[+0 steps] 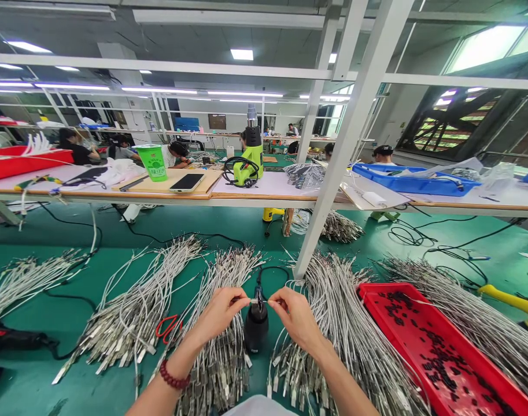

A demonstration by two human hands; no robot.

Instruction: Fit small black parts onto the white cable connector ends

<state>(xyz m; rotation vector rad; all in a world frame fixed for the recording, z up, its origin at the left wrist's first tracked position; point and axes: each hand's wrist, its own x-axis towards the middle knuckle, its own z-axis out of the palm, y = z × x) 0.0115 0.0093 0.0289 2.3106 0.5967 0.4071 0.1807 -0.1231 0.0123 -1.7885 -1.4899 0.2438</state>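
Fingertips (245, 301) of our left hand (222, 307) and right hand (293, 312) are clamping a small pale piece (254, 301) at the black tool (256, 328), toward the worktop's (25, 381) near edge, and we may be losing it if either tiny pinch is slipping!

A tray (467, 353) sits between cable bundles (346, 323) (a phone (187, 182) on the shelf (274, 184) behind).

White cables (333, 318), red tray (472, 348), seemingly black pieces (439, 364)
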